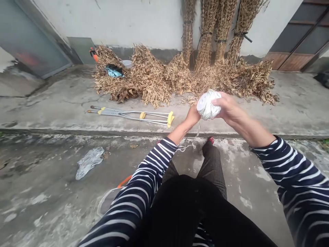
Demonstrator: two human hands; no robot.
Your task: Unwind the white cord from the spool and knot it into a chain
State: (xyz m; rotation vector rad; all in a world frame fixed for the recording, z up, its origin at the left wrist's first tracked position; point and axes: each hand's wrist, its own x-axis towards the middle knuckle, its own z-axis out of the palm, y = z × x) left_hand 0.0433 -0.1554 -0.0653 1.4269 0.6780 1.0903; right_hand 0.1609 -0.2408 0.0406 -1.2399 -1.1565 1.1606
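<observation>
A thick roll of white string [209, 105], wound around a core with a pale round end, is held up in front of me. My right hand [228, 107] grips its right side, the thumb lying across the windings. At the lower left of the roll, my left hand [193, 116] is closed against it; the roll hides most of those fingers. A loose end of string [187, 147] hangs below my hands, near my legs.
Heaps of dry leafy stalks [154, 75] lie along the white wall, with tied bundles [205, 37] leaning upright. Grey crutches with yellow pads [128, 114] lie on the raised concrete step. A crumpled plastic sheet [89, 161] and an orange-handled object [124, 181] are on the lower ground.
</observation>
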